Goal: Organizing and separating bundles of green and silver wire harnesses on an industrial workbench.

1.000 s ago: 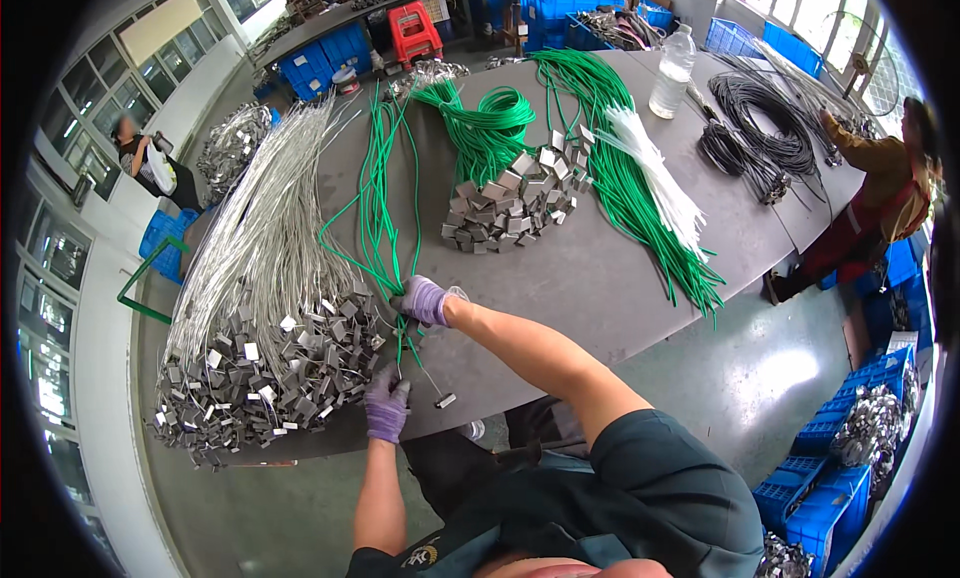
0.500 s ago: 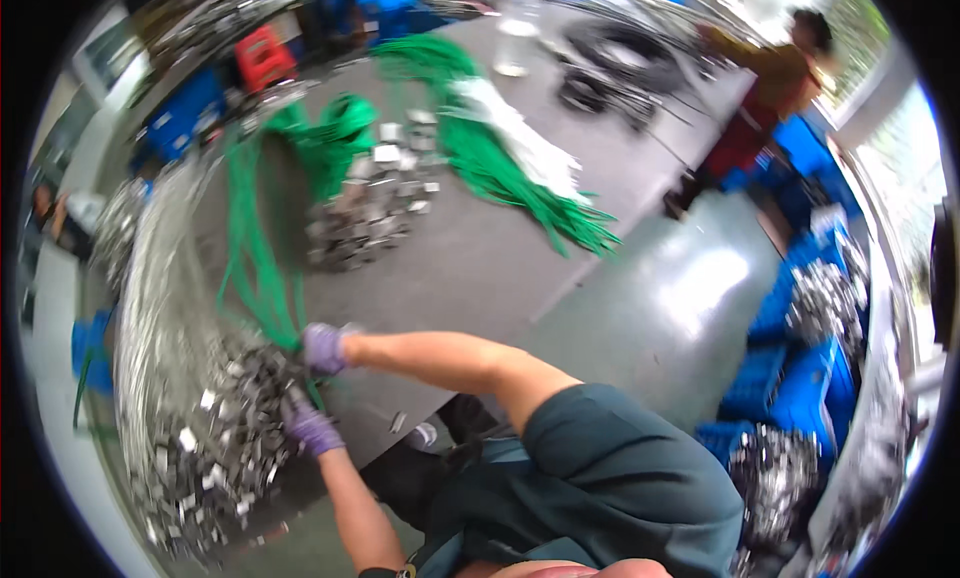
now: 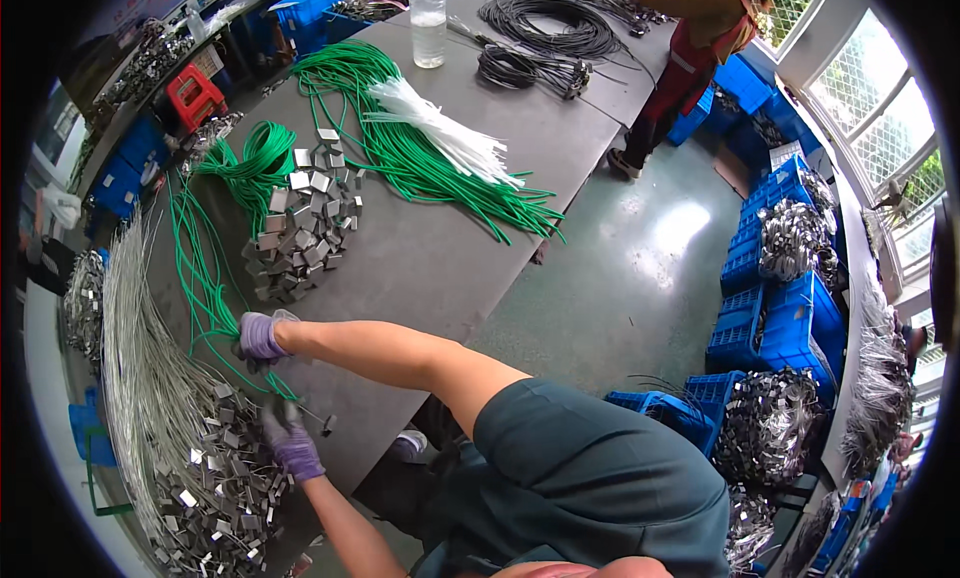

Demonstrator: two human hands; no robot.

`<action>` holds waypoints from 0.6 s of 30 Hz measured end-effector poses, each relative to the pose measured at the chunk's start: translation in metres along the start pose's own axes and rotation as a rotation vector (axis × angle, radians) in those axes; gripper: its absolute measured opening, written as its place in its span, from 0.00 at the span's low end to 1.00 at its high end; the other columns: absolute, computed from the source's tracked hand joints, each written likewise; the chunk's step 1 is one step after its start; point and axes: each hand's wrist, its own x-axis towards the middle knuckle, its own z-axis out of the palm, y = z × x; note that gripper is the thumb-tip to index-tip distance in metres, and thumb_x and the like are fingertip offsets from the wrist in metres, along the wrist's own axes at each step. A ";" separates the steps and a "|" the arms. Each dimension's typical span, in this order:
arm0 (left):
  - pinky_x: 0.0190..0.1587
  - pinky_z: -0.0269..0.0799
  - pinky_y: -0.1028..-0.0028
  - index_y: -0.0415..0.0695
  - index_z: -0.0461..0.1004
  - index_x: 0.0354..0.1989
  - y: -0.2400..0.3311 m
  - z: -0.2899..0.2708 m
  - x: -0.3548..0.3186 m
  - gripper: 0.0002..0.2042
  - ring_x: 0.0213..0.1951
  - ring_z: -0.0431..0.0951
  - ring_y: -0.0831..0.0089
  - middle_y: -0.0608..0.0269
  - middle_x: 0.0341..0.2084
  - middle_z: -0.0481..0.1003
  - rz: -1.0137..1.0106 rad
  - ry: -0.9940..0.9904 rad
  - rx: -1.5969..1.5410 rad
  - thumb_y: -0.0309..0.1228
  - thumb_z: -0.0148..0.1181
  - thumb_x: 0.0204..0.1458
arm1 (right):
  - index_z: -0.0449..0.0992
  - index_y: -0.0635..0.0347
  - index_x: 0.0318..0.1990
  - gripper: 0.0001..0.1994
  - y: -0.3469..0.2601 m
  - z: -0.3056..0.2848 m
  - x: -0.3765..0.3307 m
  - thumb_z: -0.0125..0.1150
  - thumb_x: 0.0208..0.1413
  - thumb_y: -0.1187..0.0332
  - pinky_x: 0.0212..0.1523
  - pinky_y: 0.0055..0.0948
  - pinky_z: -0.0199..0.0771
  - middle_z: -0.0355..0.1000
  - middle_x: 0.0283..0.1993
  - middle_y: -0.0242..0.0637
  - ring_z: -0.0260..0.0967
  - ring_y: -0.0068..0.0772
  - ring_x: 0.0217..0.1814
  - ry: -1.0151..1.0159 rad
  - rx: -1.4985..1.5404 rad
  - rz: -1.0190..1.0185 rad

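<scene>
Bright daylight enters through the windows (image 3: 865, 90) on the far right, which look bleached in places. A white glare lies on the floor (image 3: 610, 298) at the right, while the table (image 3: 420, 248) looks evenly lit. The far left is dimmer and softer; the green wires (image 3: 400, 165) look fairly crisp. Straight edges bow toward the black rim.

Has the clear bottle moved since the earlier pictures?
No; judged against the black coil, the clear bottle keeps its place; only the view has shifted.
</scene>
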 end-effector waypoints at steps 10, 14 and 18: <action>0.18 0.59 0.79 0.41 0.70 0.31 0.039 0.024 -0.014 0.14 0.17 0.66 0.77 0.69 0.15 0.66 -0.477 -0.053 -1.021 0.42 0.54 0.51 | 0.70 0.64 0.20 0.11 0.013 -0.024 0.001 0.55 0.47 0.66 0.09 0.26 0.68 0.72 0.17 0.38 0.69 0.30 0.12 0.073 0.119 -0.142; 0.23 0.64 0.75 0.42 0.70 0.37 0.014 0.004 -0.021 0.17 0.20 0.68 0.76 0.65 0.20 0.68 -0.630 0.023 -0.952 0.44 0.54 0.50 | 0.72 0.67 0.19 0.12 0.009 0.001 -0.025 0.57 0.46 0.66 0.13 0.28 0.70 0.71 0.15 0.38 0.69 0.31 0.13 0.020 0.120 -0.118; 0.27 0.69 0.71 0.46 0.67 0.47 -0.036 0.027 -0.023 0.20 0.30 0.70 0.73 0.65 0.36 0.71 -0.685 0.094 -0.715 0.44 0.55 0.50 | 0.75 0.65 0.24 0.10 0.037 0.006 -0.032 0.59 0.45 0.65 0.19 0.31 0.68 0.69 0.14 0.38 0.68 0.28 0.15 0.072 -0.185 -0.300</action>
